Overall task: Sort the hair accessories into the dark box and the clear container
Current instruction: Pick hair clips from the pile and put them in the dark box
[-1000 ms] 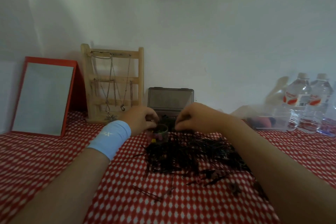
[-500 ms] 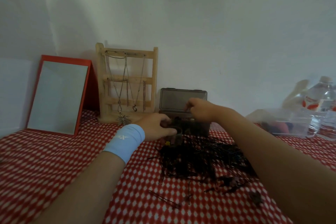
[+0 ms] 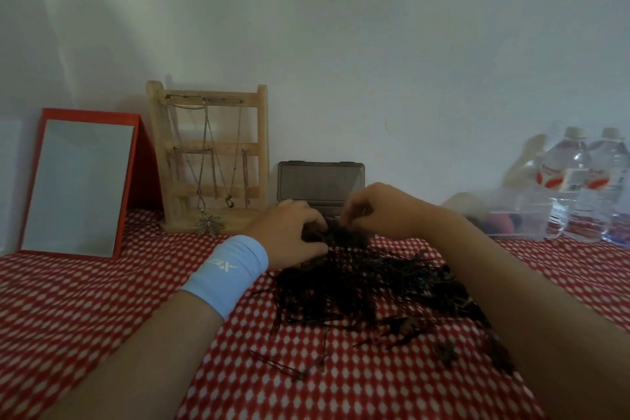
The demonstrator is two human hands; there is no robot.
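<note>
A big heap of dark hair pins (image 3: 368, 283) lies on the red checked cloth, with loose pins and small dark clips (image 3: 402, 331) in front of it. Behind the heap stands the dark box (image 3: 320, 181) with its lid up. My left hand (image 3: 289, 235), with a light blue wristband, grips a small cup (image 3: 315, 238) with dark contents at the heap's far left edge; the cup is mostly hidden. My right hand (image 3: 385, 211) hovers just in front of the box, its curled fingertips pinching dark pins at the top of the heap.
A wooden jewellery rack (image 3: 208, 157) with necklaces and a red-framed mirror (image 3: 81, 184) stand at the back left. At the back right are a clear tub (image 3: 511, 215) holding reddish items and two water bottles (image 3: 586, 184). A wall is close behind.
My right hand, which reached over the dark box half a second ago, has come back down to the far end of the heap. My left hand stays on the cup.
</note>
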